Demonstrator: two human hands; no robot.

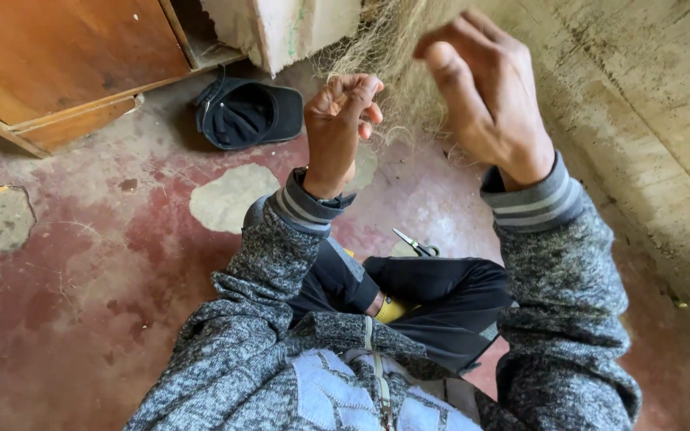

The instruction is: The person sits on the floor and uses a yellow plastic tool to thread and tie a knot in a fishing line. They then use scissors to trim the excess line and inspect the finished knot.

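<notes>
At upper centre, pale fibre strands (389, 56) are pinched in the curled left hand (339, 128); the half-open right hand (481, 96) should be kept combing gently.

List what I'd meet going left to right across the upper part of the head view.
Wooden cabinet → dark cap on the floor → left hand pinching pale fibres → right hand → concrete wall.
</notes>
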